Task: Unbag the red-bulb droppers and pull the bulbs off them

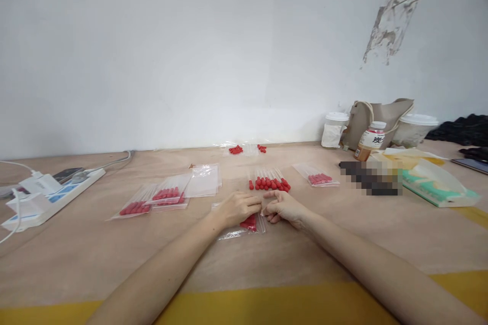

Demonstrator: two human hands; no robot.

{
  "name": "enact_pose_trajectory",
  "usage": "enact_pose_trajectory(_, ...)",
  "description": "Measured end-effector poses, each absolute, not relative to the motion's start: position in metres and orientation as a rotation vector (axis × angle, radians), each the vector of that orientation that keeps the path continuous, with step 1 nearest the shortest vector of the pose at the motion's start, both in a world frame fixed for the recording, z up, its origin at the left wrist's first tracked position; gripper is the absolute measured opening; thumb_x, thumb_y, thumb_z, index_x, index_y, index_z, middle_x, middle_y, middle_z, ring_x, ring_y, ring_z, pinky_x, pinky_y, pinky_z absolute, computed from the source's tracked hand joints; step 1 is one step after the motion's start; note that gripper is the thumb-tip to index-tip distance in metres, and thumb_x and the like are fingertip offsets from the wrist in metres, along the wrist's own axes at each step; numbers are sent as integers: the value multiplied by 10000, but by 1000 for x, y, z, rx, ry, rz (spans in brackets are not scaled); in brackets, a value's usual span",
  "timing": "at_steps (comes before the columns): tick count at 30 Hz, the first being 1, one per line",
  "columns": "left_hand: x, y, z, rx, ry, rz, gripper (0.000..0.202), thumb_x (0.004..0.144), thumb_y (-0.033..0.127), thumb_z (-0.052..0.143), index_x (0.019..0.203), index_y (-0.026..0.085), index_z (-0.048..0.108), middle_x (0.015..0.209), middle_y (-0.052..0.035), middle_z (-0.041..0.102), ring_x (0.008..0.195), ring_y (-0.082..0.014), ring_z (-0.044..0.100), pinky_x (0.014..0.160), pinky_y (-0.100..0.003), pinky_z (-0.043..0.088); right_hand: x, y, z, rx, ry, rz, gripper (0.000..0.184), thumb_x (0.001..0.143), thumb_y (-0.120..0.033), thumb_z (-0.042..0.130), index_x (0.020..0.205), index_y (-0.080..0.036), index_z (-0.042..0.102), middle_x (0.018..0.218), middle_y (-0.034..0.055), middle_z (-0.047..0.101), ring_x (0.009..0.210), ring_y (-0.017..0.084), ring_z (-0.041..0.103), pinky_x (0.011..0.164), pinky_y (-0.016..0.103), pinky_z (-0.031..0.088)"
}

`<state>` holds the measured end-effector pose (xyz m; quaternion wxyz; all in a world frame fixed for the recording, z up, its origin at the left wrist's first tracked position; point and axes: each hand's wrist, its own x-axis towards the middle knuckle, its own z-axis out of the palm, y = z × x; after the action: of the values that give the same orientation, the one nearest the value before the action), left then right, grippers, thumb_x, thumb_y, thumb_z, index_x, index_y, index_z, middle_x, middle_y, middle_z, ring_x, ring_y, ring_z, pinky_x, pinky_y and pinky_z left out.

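Observation:
My left hand (241, 208) is bent over a clear plastic bag (232, 234), its fingers closed together and their tips partly hidden. Some red pieces (249, 222) show in the bag below those fingers. Close by on the right is my right hand (285, 208), with its index finger stretched toward the left hand and its other fingers curled in. Whatever lies between the fingertips is too small to make out. Just beyond both hands, a row of thin pale sticks with red heads (269, 183) lies on the table.
Filled zip bags of red-headed sticks (135, 207) lie left, another filled bag (319, 179) right. Flat clear bags (204, 183) are stacked behind my left hand. Loose red pieces (236, 149) lie near the wall. A power strip (76, 188) stands left; a bottle (371, 139) and tissue pack (438, 188) right.

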<state>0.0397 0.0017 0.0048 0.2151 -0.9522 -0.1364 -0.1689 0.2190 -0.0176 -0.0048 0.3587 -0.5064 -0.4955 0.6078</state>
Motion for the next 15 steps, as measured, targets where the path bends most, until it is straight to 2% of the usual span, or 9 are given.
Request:
enact_pose_trajectory(6, 37, 2, 8, -2611, -440, -552, 272, 898, 135, 314, 845, 151, 580, 881, -50, 641, 760, -126, 600, 666, -229, 453, 221, -20, -4, -1276, -1310, 1569, 492, 536, -51, 629, 971, -143, 419, 590, -21, 622, 418, 80, 530, 402, 183, 439)
enact_pose_trajectory(11, 37, 0, 9, -2604, -440, -593, 238, 881, 115, 351, 839, 150, 582, 928, -38, 652, 767, -132, 610, 664, -235, 464, 225, -25, 1, -1147, -1331, 1602, 396, 621, -180, 653, 951, -167, 435, 671, -5, 639, 481, 82, 555, 442, 202, 466)
enact_pose_trajectory(15, 38, 1, 7, -2644, -431, -588, 248, 891, 136, 347, 838, 156, 588, 937, -48, 651, 788, -129, 608, 681, -234, 464, 223, -24, -1, -1176, -1398, 1585, 392, 612, -171, 667, 937, -165, 450, 544, -51, 587, 456, 83, 544, 424, 181, 444)
